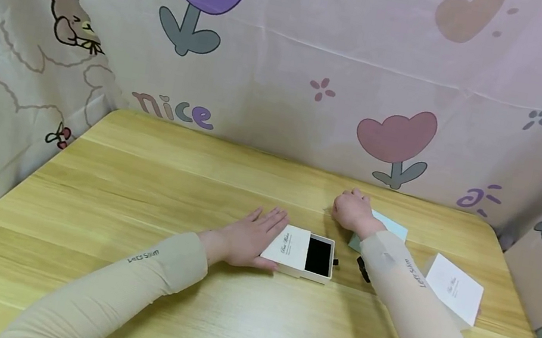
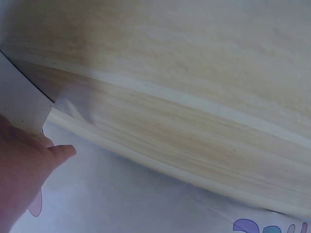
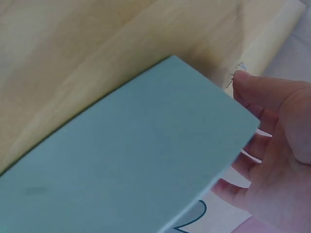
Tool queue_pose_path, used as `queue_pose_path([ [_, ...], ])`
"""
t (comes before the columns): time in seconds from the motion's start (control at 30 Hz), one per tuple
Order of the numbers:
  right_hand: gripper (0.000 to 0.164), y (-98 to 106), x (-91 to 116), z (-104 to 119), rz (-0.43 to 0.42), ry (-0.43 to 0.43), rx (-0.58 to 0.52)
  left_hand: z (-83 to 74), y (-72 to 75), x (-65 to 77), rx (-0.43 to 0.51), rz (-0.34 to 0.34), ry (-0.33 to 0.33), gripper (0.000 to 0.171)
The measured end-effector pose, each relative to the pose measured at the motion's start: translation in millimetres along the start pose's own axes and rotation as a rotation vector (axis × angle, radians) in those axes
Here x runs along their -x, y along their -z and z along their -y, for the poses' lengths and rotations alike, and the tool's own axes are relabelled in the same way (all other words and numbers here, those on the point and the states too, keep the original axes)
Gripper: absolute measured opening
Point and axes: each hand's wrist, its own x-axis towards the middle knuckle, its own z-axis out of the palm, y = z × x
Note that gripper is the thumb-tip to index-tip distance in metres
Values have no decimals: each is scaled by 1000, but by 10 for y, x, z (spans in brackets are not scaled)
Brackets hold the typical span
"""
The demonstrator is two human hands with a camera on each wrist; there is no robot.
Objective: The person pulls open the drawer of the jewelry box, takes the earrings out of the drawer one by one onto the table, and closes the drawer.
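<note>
A white slide-out gift box (image 1: 293,250) lies on the table with its drawer (image 1: 320,258) pulled partway out, showing a black lining and a small black pull tab (image 1: 335,262). My left hand (image 1: 250,239) rests on the box's left end, fingers straight. Farther right and back, my right hand (image 1: 352,210) is beside a light blue box (image 1: 391,229). In the right wrist view, its thumb and forefinger pinch a tiny silvery piece with thin star-like points (image 3: 242,66), just past the corner of the light blue box. What exact kind of piece it is, I cannot tell.
Another white box (image 1: 453,289) with printed lettering stands right of my right forearm. A black item (image 1: 364,269) shows partly beside that sleeve. The wooden table (image 1: 166,175) ends at a patterned curtain (image 1: 289,63) at the back and sides.
</note>
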Motion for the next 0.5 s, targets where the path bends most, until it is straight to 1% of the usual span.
queue_pose_path([
  [0.27, 24, 9, 17, -25, 1, -8, 0, -10, 13, -17, -2, 4, -1, 92],
  [0.37, 25, 31, 29, -42, -32, 7, 3, -12, 10, -14, -1, 7, -2, 92],
  [0.5, 25, 89, 65, -50, -99, 35, -7, -10, 11, -5, 9, 10, 5, 92],
])
